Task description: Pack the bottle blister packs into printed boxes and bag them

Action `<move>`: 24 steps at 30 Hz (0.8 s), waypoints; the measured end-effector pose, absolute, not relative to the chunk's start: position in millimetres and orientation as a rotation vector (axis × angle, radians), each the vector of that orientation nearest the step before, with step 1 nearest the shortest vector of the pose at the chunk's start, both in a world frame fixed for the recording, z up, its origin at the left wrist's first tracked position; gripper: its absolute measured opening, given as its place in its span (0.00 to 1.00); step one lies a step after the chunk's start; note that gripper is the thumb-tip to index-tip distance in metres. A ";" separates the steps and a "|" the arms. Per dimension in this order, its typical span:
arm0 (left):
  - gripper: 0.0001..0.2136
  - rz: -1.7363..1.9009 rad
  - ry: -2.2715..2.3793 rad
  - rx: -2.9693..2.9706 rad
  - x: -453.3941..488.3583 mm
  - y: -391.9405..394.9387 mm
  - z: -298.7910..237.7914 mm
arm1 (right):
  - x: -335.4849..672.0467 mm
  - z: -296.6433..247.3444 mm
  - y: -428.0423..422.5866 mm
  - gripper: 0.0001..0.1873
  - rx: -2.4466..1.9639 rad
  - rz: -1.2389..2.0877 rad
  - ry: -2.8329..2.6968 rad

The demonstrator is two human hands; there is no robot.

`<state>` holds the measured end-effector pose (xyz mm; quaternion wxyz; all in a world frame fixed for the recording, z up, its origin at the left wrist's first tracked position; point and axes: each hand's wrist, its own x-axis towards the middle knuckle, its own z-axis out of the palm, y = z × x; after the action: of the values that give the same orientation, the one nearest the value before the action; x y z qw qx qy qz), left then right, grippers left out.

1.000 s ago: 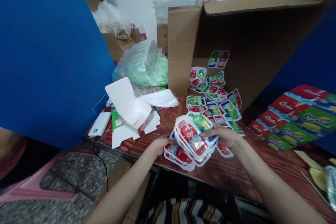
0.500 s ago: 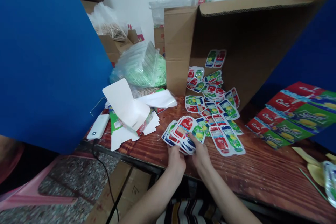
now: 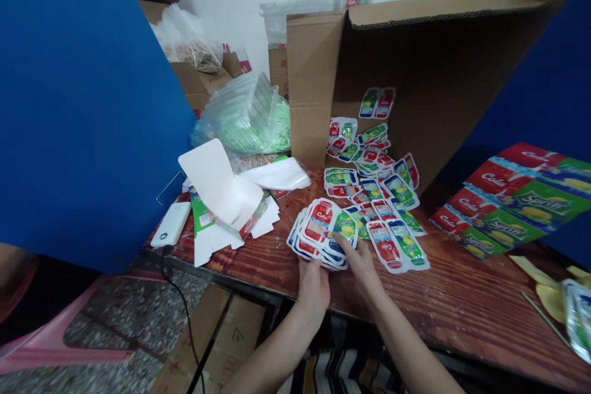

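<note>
A fanned stack of red-and-green drink packets [image 3: 323,231] rests near the front edge of the wooden table [image 3: 462,301]. My left hand [image 3: 313,286] grips the stack's near edge from below. My right hand [image 3: 362,261] pinches the stack's right side, fingers closed on it. More loose packets [image 3: 392,240] lie just to the right, and a heap of them [image 3: 369,154] spills from the tipped cardboard box [image 3: 429,68].
An unfolded white carton [image 3: 221,197] and a white power bank [image 3: 172,225] with a black cable lie at the left. A bag of green straws [image 3: 249,117] sits behind. Printed display boxes [image 3: 512,197] stand at the right. Blue panels flank both sides.
The stack came down from being held up onto the table. Both hands slid to its near edge; it has shifted slightly and is more squared.
</note>
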<state>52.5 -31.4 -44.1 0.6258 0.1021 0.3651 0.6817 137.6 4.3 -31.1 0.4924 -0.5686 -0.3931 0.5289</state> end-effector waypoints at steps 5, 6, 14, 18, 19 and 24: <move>0.32 1.515 0.851 0.272 54.8 -30.5 -39.9 | 135.3 -18.1 0.4 0.32 -1.268 1.333 -0.693; 0.31 1.512 0.835 0.297 54.8 -30.5 -40.0 | 135.7 -17.0 0.8 0.34 -1.266 1.345 -0.668; 0.26 1.513 0.715 0.428 50.3 -32.2 -46.5 | 145.6 -18.1 3.5 0.40 -1.087 1.491 -0.670; 0.24 1.326 0.748 0.605 28.9 -32.7 -50.2 | 155.6 -10.4 0.9 0.41 -1.006 1.453 -0.780; 0.26 1.279 0.734 0.656 20.9 -32.2 -49.4 | 159.7 -8.5 0.6 0.42 -0.984 1.447 -0.815; 0.31 1.201 0.573 0.824 -12.6 -20.7 -36.2 | 183.0 -8.4 2.4 0.53 -1.008 1.234 -1.046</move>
<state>-12.6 -20.7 -36.2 0.7092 0.3711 0.2582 0.5410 183.0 2.4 -8.4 0.5793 -0.4312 -0.4472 0.5277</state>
